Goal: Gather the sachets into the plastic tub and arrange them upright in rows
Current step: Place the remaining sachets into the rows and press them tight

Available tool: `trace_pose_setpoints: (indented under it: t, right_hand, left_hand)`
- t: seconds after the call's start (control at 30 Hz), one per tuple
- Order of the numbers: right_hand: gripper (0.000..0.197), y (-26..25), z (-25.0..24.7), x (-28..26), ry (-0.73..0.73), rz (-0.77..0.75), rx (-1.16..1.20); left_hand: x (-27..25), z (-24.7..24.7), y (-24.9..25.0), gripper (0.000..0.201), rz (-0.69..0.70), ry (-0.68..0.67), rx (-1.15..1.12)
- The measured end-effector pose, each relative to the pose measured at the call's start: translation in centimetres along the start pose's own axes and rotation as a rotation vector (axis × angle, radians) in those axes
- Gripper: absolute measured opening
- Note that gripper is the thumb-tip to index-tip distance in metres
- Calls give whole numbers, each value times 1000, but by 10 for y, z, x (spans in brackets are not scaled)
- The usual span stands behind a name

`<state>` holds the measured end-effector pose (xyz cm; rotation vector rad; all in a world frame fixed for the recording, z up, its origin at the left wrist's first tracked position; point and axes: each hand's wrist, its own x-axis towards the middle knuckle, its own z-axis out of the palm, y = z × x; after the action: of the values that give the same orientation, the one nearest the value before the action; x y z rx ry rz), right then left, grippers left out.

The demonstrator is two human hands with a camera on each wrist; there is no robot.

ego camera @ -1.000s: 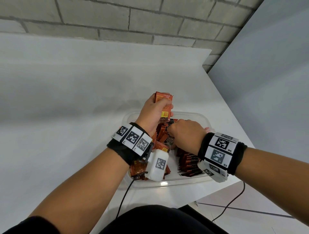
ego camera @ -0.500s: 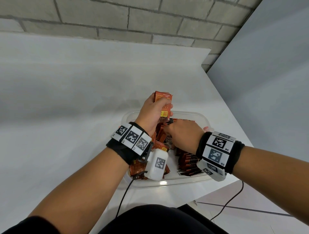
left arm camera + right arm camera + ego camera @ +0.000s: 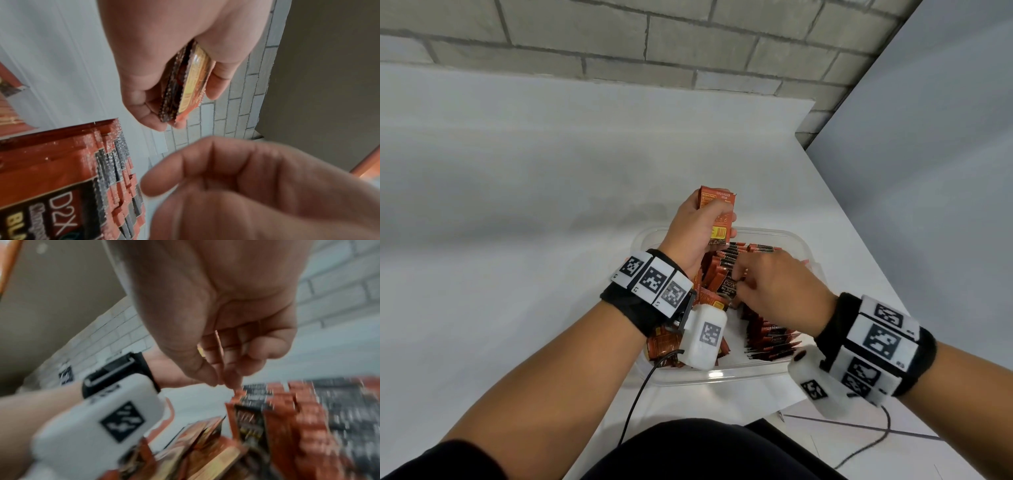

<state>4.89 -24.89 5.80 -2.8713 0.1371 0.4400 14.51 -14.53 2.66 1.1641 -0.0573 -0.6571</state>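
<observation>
A clear plastic tub sits near the table's front right corner, holding several orange-and-black sachets. Rows of them stand upright on its right side, and loose ones lie at its near left. My left hand hovers over the tub's far left rim and grips a small stack of sachets, seen edge-on in the left wrist view. My right hand is down over the middle of the tub. Its thumb and fingertips pinch the top edge of an upright sachet, though that view is blurred.
The white table spreads left and far of the tub, and its right edge runs close by the tub. A brick wall stands behind and a grey panel at the right. A black cable hangs from my left wrist.
My right hand has shifted a little toward me and its fingers have come down onto a sachet in the middle of the tub. My left hand has kept its stack in place.
</observation>
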Motion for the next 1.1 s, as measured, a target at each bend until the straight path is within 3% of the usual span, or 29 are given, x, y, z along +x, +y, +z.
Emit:
trace_pose_setpoints:
  t: [0.13,0.2,0.43,0.77,0.93,1.1]
  right_hand:
    - [26,-1,13,-4,-250,111,129]
    - [30,-1,17,-1,-301,162,168]
    - [27,-10,26,12,-343,233,267]
    - [32,-9,43,17,-406,187,609]
    - [34,-1,34,12,-347,216,486]
    - [29,-7,39,12,-457,322,376]
  left_hand:
    - [0,0,-2,10,-5,0,14]
    - [0,1,-2,10,-8,2,14]
    - [0,1,-2,10,-9,3,27]
    - [0,0,-2,9,-8,3,25]
    - [0,0,-2,9,-8,-3,29]
    - [1,0,-2,9,-7,6,26]
